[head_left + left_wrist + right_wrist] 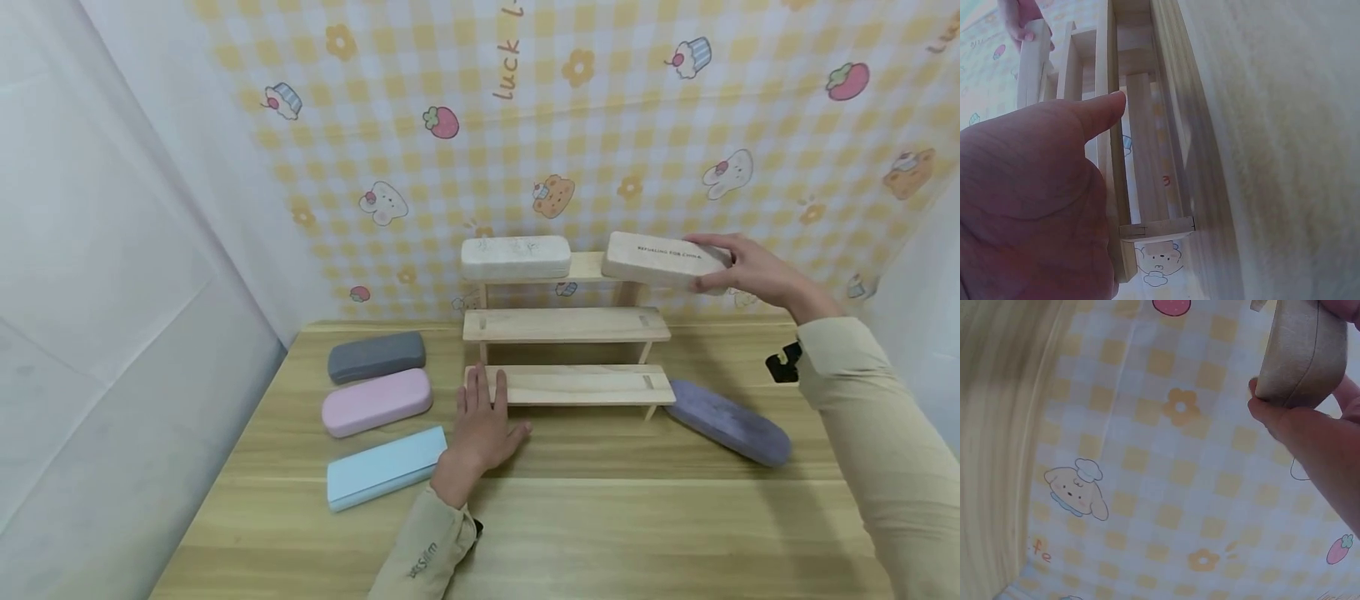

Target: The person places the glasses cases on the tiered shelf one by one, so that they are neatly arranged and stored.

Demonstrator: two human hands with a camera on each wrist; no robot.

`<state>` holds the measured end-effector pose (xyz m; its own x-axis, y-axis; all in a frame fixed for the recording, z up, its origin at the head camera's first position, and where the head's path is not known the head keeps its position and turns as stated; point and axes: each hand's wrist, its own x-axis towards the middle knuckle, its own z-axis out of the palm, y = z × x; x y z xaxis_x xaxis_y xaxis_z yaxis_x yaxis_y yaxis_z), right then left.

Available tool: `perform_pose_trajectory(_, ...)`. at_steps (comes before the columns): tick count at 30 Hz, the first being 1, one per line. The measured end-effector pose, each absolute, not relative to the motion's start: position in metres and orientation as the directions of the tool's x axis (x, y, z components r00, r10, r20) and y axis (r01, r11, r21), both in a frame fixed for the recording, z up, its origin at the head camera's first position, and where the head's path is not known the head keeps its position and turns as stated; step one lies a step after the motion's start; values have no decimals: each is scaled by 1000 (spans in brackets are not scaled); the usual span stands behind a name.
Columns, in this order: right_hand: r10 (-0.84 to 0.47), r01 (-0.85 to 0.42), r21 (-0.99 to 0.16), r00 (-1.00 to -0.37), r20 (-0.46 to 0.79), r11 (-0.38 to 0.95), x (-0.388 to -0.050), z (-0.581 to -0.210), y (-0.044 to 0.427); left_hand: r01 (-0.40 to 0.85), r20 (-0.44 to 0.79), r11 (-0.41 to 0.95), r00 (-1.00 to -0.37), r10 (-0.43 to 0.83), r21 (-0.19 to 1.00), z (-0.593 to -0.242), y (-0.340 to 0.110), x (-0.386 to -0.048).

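Note:
My right hand (753, 271) pinches the right end of a beige glasses case (660, 257) printed with small lettering. The case's left end overlaps the right part of the top shelf in the head view; whether it touches cannot be told. In the right wrist view the thumb and fingers grip the end of this case (1304, 353). A white glasses case (516, 257) sits on the left of the top tier of a three-tier wooden rack (566, 325). My left hand (483, 425) rests with extended fingers against the left end of the lowest shelf.
Left of the rack lie a dark grey case (377, 357), a pink case (377, 402) and a light blue case (387, 468). A purple case (729, 422) lies at the rack's lower right. Behind stands a yellow checked cloth (480, 142). A black piece (783, 363) lies near the right sleeve.

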<state>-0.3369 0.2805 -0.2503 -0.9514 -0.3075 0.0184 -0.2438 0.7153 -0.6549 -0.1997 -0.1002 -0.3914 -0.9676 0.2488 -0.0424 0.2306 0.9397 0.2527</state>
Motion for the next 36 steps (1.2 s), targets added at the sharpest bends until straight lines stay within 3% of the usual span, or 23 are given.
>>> perform_pose_trajectory(11, -183, -158, -713, -982, 42, 683, -334, -258, 281, 233, -57, 940, -965, 254, 249, -392, -96, -202)
perform_pose_trajectory(24, -149, -211, -837, -976, 157, 505, -348, -271, 267, 231, -25, 948, -970, 242, 219, -385, -99, -205)
perform_pose_trajectory(36, -138, -209, -816, -978, 159, 539, -344, -283, 261, 232, -24, 946, -970, 244, 227, -387, -100, -199)
